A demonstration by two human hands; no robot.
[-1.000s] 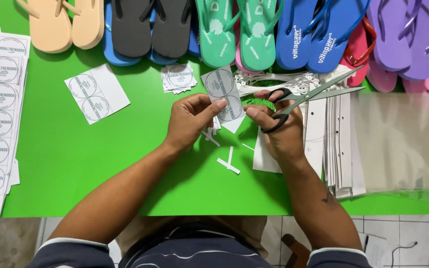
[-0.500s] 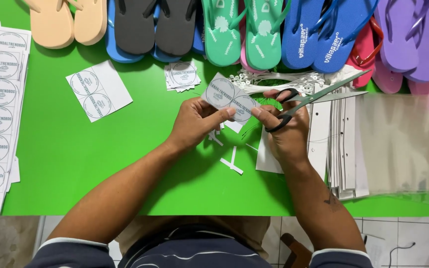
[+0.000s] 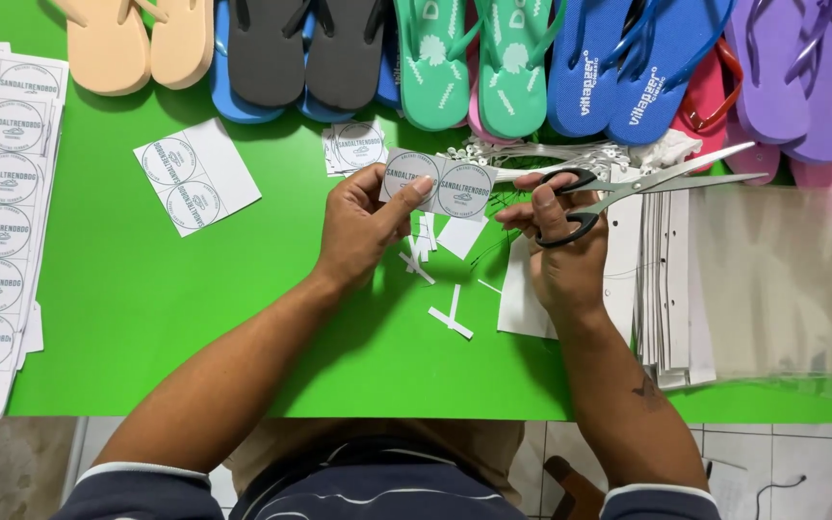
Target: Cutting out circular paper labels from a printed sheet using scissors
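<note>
A green table [image 3: 146, 318] is filling most of the frame, flip-flops [image 3: 455, 58] lining its top edge. At centre, the left hand [image 3: 363, 226] is pinching a white paper strip [image 3: 438, 185] bearing two round printed labels, holding it flat above the table. The right hand [image 3: 560, 246] is gripping black-handled scissors [image 3: 628, 188], blades pointing right. Small offcuts [image 3: 450, 318] are lying below.

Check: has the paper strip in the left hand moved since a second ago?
Yes. The paper strip has lifted up-left, toward the green flip-flops.
</note>
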